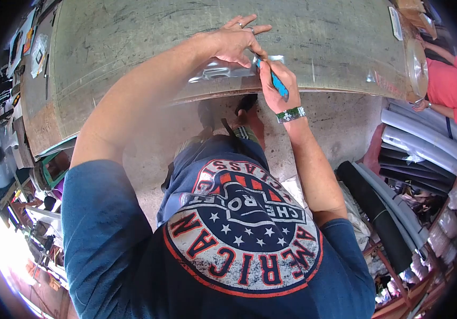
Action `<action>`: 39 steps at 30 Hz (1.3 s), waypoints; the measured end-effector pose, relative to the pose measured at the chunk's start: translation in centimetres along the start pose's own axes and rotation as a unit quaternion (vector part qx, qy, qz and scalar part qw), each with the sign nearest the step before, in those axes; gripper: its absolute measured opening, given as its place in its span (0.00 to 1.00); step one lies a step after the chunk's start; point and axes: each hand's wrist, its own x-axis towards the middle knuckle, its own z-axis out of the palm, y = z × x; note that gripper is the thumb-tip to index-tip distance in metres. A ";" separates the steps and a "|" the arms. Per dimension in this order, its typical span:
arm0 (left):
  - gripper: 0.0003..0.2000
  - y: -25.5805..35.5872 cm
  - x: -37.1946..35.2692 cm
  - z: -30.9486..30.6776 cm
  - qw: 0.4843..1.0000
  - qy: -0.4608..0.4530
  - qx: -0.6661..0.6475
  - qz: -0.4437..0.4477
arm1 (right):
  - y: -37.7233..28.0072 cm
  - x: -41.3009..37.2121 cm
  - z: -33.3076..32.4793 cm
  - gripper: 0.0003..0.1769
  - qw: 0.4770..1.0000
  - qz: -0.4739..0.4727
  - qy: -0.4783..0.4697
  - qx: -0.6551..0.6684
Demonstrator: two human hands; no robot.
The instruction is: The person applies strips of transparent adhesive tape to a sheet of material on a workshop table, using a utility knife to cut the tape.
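My right hand (pixel 281 80) is closed around a blue utility knife (pixel 279 85), its front end pointing up and away toward the table. A beaded bracelet circles that wrist. Just left of the knife's tip, my left hand (pixel 241 40) lies with its fingers spread and a ring on one of them. Under and beside both hands, near the table's front edge, is a piece of clear, shiny plastic sheet (pixel 223 69). The blade itself is too small to make out.
The wide greenish worktable (pixel 148 40) spans the top of the view. Rolls of grey and black material (pixel 422 138) lie at right, with more rolls (pixel 382 212) below. A person in a red shirt (pixel 446 85) is at the table's right end. Tools and clutter fill the left side.
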 end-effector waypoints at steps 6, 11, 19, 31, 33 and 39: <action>0.30 0.8 -0.1 -0.7 0.999 -0.025 -0.007 -0.018 | -2.0 -3.4 -1.4 0.10 0.996 0.007 -0.049 -0.074; 0.30 0.3 0.1 -0.8 0.999 -0.046 -0.026 -0.009 | -4.5 -4.2 -7.5 0.10 0.991 -0.069 0.007 -0.113; 0.30 0.3 -0.2 -1.3 0.999 -0.039 -0.036 0.000 | 4.5 4.1 -9.6 0.33 0.950 -0.172 -0.133 -0.223; 0.23 6.4 -5.6 3.8 0.889 0.359 0.085 -0.270 | 10.2 6.4 -6.1 0.58 0.934 -0.257 -0.192 -0.158; 0.20 7.2 -6.1 5.2 0.879 0.383 0.066 -0.277 | 10.0 6.4 -6.2 0.55 0.936 -0.255 -0.186 -0.156; 0.06 5.9 -6.8 5.7 0.863 0.428 0.008 -0.268 | 10.0 7.0 -6.1 0.39 0.939 -0.264 -0.186 -0.118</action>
